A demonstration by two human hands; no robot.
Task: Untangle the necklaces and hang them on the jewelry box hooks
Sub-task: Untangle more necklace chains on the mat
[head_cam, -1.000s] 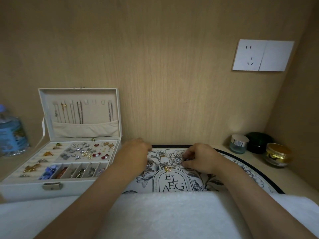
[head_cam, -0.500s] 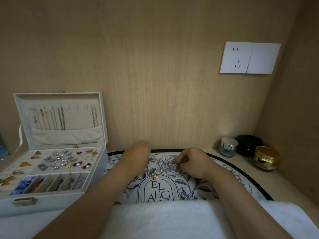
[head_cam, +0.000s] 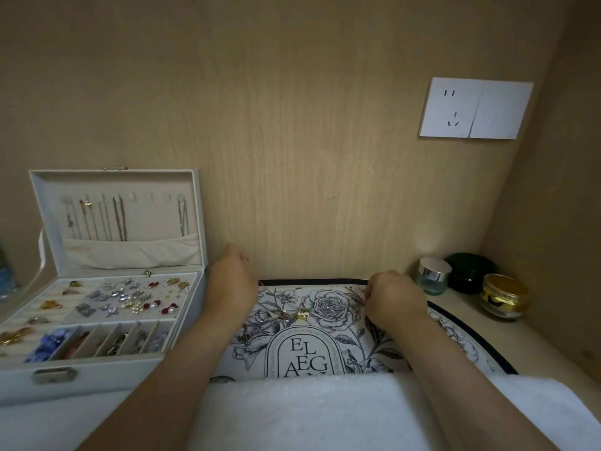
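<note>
A thin chain necklace with a small gold pendant (head_cam: 302, 313) lies stretched across the floral mat (head_cam: 331, 323) between my hands. My right hand (head_cam: 392, 296) is curled and pinches the chain's right end at its fingertips. My left hand (head_cam: 232, 283) is curled at the mat's far left corner; its fingertips are turned away, and the chain runs toward it. More tangled silver chain (head_cam: 257, 327) lies on the mat just below my left wrist. The white jewelry box (head_cam: 97, 288) stands open on the left, with several necklaces hanging from the lid hooks (head_cam: 130, 198).
Three cosmetic jars sit at the right: clear glass (head_cam: 434, 275), dark green (head_cam: 470, 271), gold (head_cam: 502, 296). A white towel (head_cam: 309, 411) covers the near edge. A wall socket (head_cam: 474, 108) is mounted high on the right. The box tray holds several earrings and brooches.
My hands have drawn apart, the left toward the mat's far left corner and the right toward the jars, pulling the chain out straighter. The camera view shifted.
</note>
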